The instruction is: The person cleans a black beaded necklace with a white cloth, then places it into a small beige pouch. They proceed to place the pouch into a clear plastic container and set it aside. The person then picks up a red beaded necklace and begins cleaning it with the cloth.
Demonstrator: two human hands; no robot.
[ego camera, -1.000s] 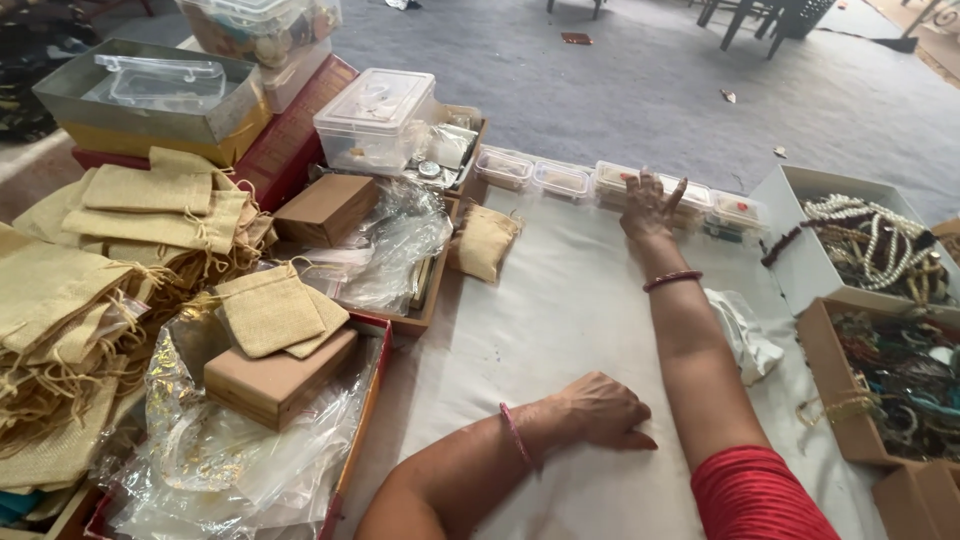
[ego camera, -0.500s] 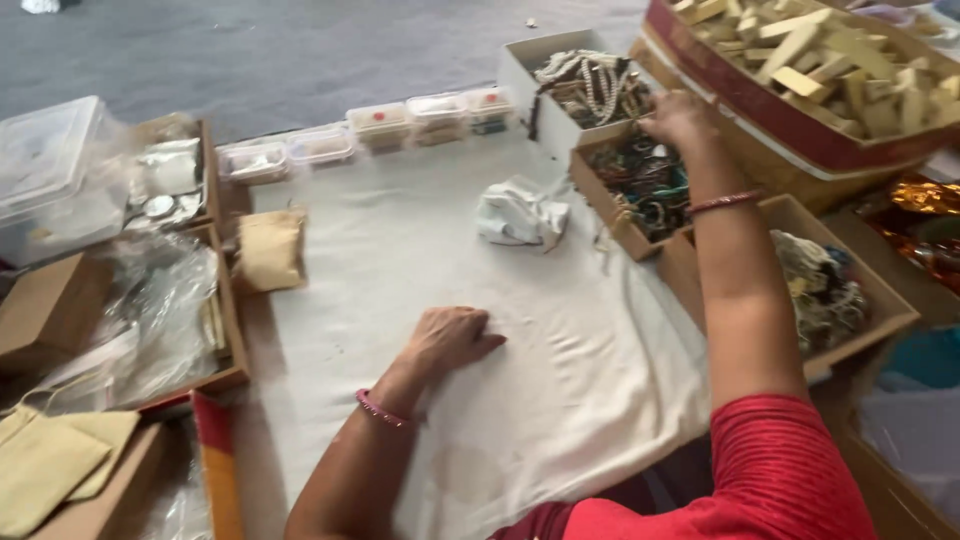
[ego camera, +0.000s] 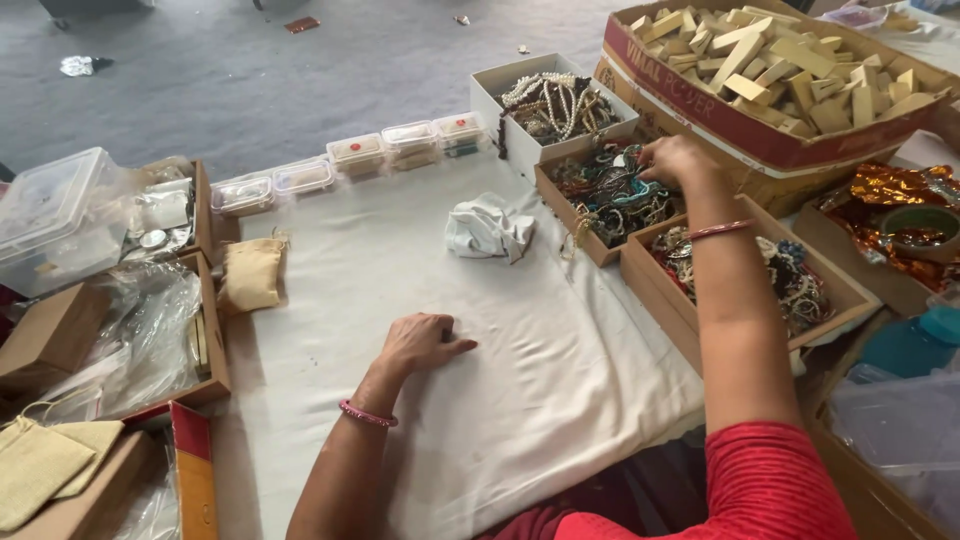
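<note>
Right hand: my right hand (ego camera: 675,160) reaches into the cardboard box of mixed bracelets (ego camera: 610,195), fingers curled among them; whether my grip holds one, I cannot tell.
Left hand: my left hand (ego camera: 420,340) rests loosely curled and empty on the white cloth (ego camera: 530,360).

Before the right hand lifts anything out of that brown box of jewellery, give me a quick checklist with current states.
1. Right hand reaches the brown cardboard box of tangled multicoloured jewellery: ok.
2. Fingers closed on one single piece: cannot tell, strands are tangled.
3. Left hand free, resting flat on the white cloth: ok.
4. Bare cloth in front to set a piece down: ok.
5. Crumpled white tissue lies apart from the box: ok.
</note>
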